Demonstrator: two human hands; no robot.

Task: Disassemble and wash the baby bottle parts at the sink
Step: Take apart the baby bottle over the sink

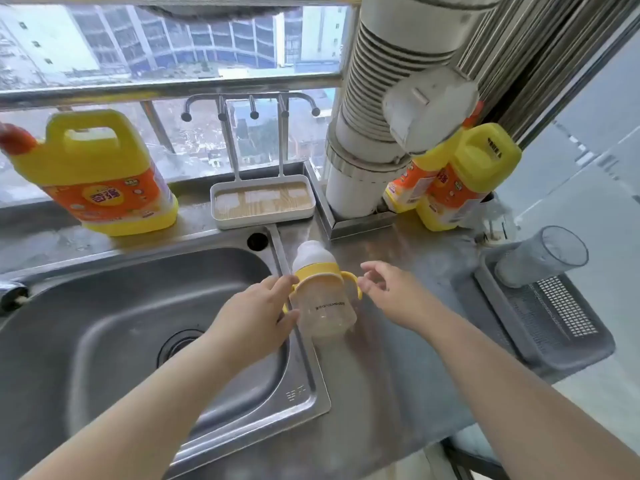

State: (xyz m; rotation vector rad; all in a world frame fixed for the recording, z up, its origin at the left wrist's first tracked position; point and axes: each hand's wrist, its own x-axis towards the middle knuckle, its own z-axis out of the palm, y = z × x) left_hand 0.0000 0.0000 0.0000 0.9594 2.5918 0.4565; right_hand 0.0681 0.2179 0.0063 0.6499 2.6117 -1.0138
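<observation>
Your forearms come in from the bottom edge and converge on one spot, so start with the hands: your left hand [258,311] is already against the baby bottle [323,299], its fingertips touching the left side of the body near the yellow collar, fingers fairly straight and not yet wrapped round; your right hand [384,289] hangs just beside the right handle, fingers spread and loose, holding nothing. The two are apart with the bottle between them, and the left is the nearer, since it alone makes contact. Between them the bottle stands upright on the bench [398,358], just beside the right rim of the sink [304,375], its long axis vertical though the wide lens leans it slightly away from you. Its body is clear plastic with a line of dark print, a yellow collar [317,270] with two loop handles rings the neck, and a translucent cap [313,251] sits on top, so it looks fully assembled. I judge that the collar is what you must turn first, one hand steadying the body while the other twists from above. Further out, a large yellow detergent jug [97,174] stands on the sill behind the basin, and a grey drying tray [554,327] with a clear tumbler lies well to the right.
</observation>
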